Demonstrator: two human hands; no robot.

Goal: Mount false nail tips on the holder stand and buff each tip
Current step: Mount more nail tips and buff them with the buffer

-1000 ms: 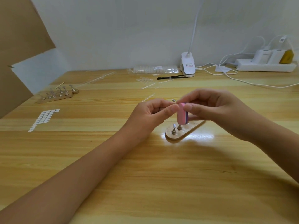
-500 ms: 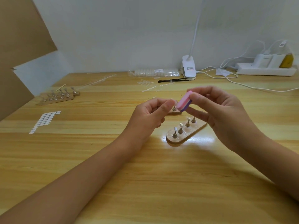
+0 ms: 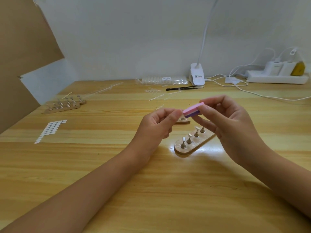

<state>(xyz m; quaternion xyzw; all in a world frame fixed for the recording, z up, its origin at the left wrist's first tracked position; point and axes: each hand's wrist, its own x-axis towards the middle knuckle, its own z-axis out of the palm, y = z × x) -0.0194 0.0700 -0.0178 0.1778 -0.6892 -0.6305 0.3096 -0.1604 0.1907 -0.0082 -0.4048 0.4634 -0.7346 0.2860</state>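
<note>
Right hand [image 3: 235, 128]: gripped a pink-and-purple buffer block [image 3: 191, 111] by its right end, thumb under, fingers over.

Left hand [image 3: 156, 128]: fingers curled, thumb and forefinger pressed together at the block's left end; whether anything sat in the pinch could not be told.

Change: a second earlier the block stood on edge in front of the stand; now it lay nearly flat, and both hands were raised clear of the stand.

Holder stand [image 3: 193, 143]: oval wooden base on the table [image 3: 151, 190], below and between the hands, four metal pegs upright in a row; their tops too small to read.

Second, smaller wooden base [image 3: 184, 122]: just beyond the left thumb.

Clear bag [image 3: 165, 80]: far edge, pale contents, beside a white clip lamp [image 3: 197, 76].

Far left: another pegged stand [image 3: 64, 105]; nearer, a sheet of white oval stickers [image 3: 50, 130].
</note>
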